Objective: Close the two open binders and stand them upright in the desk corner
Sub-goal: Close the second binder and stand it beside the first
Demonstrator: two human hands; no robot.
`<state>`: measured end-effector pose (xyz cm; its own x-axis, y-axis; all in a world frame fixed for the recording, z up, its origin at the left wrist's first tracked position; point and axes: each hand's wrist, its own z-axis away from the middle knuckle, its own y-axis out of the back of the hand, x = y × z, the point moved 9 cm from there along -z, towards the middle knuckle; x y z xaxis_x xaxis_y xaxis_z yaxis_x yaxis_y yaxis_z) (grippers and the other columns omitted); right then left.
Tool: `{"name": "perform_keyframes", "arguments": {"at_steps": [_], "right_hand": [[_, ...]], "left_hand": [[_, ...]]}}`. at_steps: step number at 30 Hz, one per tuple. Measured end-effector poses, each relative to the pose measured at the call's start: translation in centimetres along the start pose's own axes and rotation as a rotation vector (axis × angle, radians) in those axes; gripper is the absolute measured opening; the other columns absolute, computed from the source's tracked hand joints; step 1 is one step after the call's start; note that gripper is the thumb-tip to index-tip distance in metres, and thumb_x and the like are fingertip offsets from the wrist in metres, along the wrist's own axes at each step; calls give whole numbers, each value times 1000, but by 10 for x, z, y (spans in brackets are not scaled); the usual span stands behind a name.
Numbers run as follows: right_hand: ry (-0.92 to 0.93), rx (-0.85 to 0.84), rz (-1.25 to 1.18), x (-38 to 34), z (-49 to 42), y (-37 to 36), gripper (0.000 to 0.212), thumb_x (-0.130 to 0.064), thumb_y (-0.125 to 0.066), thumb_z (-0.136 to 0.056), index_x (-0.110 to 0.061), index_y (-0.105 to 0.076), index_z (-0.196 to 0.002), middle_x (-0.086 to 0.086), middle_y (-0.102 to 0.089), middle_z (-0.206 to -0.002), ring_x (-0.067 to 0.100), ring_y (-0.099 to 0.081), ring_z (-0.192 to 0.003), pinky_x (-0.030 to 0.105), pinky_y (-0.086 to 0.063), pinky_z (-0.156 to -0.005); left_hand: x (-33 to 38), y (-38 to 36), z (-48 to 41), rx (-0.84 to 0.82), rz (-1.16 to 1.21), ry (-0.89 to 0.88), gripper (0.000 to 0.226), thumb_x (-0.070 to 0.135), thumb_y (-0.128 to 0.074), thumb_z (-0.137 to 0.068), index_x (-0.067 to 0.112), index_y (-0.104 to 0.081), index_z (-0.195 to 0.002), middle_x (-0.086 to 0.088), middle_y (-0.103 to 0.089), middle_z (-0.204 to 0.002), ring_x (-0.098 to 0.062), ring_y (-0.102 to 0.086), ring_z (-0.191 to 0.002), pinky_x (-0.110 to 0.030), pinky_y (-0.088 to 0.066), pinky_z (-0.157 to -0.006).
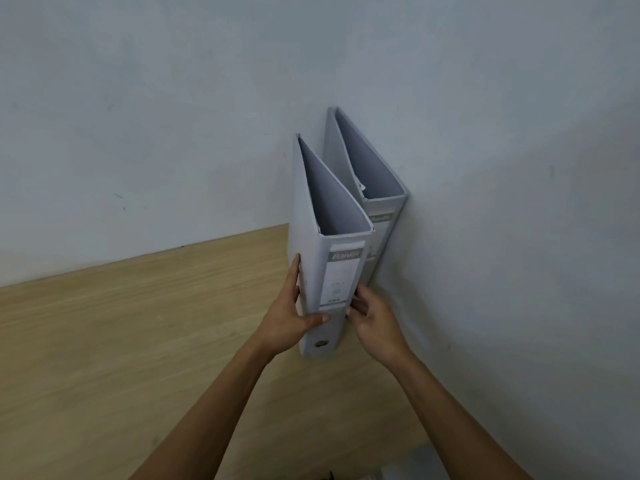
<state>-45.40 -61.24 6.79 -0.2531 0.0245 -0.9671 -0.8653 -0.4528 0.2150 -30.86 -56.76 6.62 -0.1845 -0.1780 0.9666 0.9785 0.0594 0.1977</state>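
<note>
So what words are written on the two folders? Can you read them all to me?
"Bantex": grey band at the top of the spine label on the near binder, blurred, so a likely reading only.
Small print lower on that label: too blurred to read.
Brand word on the far binder spine label: too blurred to read; it may be the same word.
No other text shows.

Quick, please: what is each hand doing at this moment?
Left hand: holding the near binder, thumb across its spine.
Right hand: fingers on the same binder's right side, grip unclear.
</note>
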Motion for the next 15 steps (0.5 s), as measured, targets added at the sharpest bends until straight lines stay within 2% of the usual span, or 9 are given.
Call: {"name": "perform_keyframes", "arguments": {"at_steps": [3, 5, 8, 10, 13, 15], "right_hand": [[-28, 45, 21, 8, 1, 8, 55, -4, -56, -96, -56, -58, -115, -35, -70, -107, -8, -62, -112, 8, -51, -81], [-28, 60, 28, 14, 1, 11, 53, -8, -57, -97, -56, -55, -119, -32, -67, -109, -13, -60, -110, 7, -51, -80], [-26, 77, 31, 19, -5, 15, 46, -12, -59, -97, -46, -55, -129, -26, -65, -114, -20, -58, -104, 3, -50, -76], [-21, 96, 36, 21, -11, 17, 44, -13, -61, -96, -37, -58, -134, -23, -66, -112, -19, -59, -102, 2, -49, -75], [-10, 130, 39, 21, -20, 21, 41, -14, -64, -94, -26, -62, -133, -16, -68, -113, -11, -62, -102, 3, -50, -74], [-8, 161, 32, 22, -26, 24, 37, -13, -66, -93, -24, -65, -129, -18, -68, -110, -13, -63, -98, 2, -49, -72]], "left_hand": [[-9, -10, -9, -6, -51, 43, 123, -1, -77, -80, 35, 10, -160, 21, -18, -158, -16, -32, -146, -34, -41, -108], [-15, -12, -14, -1, -78, 68, 123, -2, -77, -80, 33, 11, -160, 10, -24, -164, -19, -33, -148, -31, -40, -108], [-21, -12, -21, 5, -100, 106, 124, 2, -78, -80, 36, 11, -159, 5, -32, -162, -19, -36, -146, -34, -42, -108], [-24, -8, -27, 11, -102, 117, 124, 3, -79, -80, 37, 9, -159, 6, -33, -161, -18, -36, -146, -33, -42, -107], [-25, -3, -39, 13, -108, 141, 122, 1, -78, -79, 38, 5, -159, 6, -35, -159, -21, -35, -147, -39, -43, -109], [-26, 0, -46, 7, -108, 153, 119, 1, -78, -79, 39, 2, -159, 6, -37, -157, -23, -36, -147, -39, -44, -108]]}}
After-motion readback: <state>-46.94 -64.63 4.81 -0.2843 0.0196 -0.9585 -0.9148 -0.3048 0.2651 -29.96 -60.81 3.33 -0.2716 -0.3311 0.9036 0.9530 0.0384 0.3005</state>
